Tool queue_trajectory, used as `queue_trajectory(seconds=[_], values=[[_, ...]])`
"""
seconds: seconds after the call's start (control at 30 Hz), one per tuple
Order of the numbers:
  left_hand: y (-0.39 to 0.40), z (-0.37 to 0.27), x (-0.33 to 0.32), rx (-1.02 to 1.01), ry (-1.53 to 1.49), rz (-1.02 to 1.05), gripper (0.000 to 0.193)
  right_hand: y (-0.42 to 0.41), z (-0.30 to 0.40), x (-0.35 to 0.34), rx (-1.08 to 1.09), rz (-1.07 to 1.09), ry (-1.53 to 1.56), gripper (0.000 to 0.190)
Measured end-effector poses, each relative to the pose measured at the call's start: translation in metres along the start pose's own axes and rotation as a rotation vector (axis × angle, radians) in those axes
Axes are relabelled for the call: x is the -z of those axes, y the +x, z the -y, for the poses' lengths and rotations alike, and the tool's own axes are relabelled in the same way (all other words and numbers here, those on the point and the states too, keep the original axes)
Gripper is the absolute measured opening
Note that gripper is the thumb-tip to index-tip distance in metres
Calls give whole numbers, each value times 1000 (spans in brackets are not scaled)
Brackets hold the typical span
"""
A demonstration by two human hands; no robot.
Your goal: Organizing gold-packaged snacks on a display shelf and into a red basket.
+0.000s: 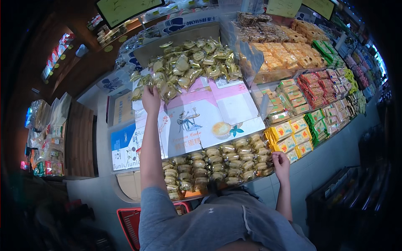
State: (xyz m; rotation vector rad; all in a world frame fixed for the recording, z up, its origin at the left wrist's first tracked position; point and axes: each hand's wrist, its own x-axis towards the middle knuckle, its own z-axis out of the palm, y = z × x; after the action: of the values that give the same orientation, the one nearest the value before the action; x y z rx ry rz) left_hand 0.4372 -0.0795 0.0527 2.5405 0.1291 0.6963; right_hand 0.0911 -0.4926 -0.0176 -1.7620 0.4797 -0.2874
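My left hand point(151, 99) reaches out to the near left edge of a loose pile of small cakes in clear, gold-edged wrappers point(183, 64). Its fingertips touch the packets there, and whether they grip one is hidden. Under the pile's near side lies a flattened white and pink printed cake carton point(216, 108). Closer to my body, more wrapped cakes stand in neat stacked rows point(216, 160). My right hand point(281, 162) is at the right end of these rows, its fingers bent close together. I cannot tell whether it holds a packet.
Yellow snack packs point(287, 138) and green packs point(317, 125) adjoin the rows on the right. Clear bins of orange-coloured wrapped snacks point(282, 56) stand behind. A red basket point(129, 226) is below on the left. Green sign boards point(127, 11) hang overhead, and a wooden shelf unit point(81, 138) stands left.
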Motion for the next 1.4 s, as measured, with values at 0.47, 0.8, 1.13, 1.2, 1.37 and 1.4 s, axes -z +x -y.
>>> queue_trajectory(seconds=[0.47,0.8,1.13,1.2,1.37,1.4], values=[[-270,86,230,445,-697,-332,15,47,48,-88,227,384,-91,10],[-494,159,258,949,733,-534,20,35,57,-133,294,582,-31,11],[-493,165,227,1121,569,72,26,30,53,-125,299,560,-34,11],[-491,193,239,1109,531,123,27,28,52,-122,293,540,-45,11],[-385,155,242,865,378,-260,35,30,52,-116,245,467,-19,11],[-360,148,240,816,374,-333,35,30,52,-115,242,461,-19,11]])
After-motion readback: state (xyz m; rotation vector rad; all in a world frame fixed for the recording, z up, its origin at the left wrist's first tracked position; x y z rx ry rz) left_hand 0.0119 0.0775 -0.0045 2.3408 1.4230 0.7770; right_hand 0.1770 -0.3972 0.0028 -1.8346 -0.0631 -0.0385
